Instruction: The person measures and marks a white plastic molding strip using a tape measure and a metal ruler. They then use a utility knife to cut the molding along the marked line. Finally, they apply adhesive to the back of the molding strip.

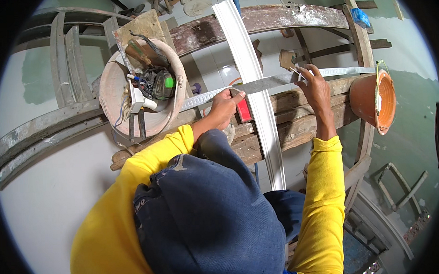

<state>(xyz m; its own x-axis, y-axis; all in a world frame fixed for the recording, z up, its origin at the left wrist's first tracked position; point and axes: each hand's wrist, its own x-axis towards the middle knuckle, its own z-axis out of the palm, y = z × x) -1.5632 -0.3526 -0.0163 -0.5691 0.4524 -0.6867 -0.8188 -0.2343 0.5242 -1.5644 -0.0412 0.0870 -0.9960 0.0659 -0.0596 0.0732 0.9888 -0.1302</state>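
A long white grooved moulding (pixel 248 54) lies lengthwise across the wooden beams in front of me. Crossing over it is a narrow metal strip (pixel 265 83) with patterned stretches at both sides and a plain grey middle. My left hand (pixel 220 109) is closed around the strip, left of the moulding. Beside its fingertips rests a red block-like piece (pixel 243 110) with a brown end; its kind is unclear. To the right of the moulding, my right hand (pixel 315 87) pinches a thin white stick (pixel 298 73) close to the strip's edge.
At left, a pale bucket (pixel 108 100) holds cables and tools. An orange bucket (pixel 357 97) leans on its side at the right end of the planks (pixel 296 127). Wooden beams (pixel 292 16) run behind, and a blue bag (pixel 360 17) hangs on the right post.
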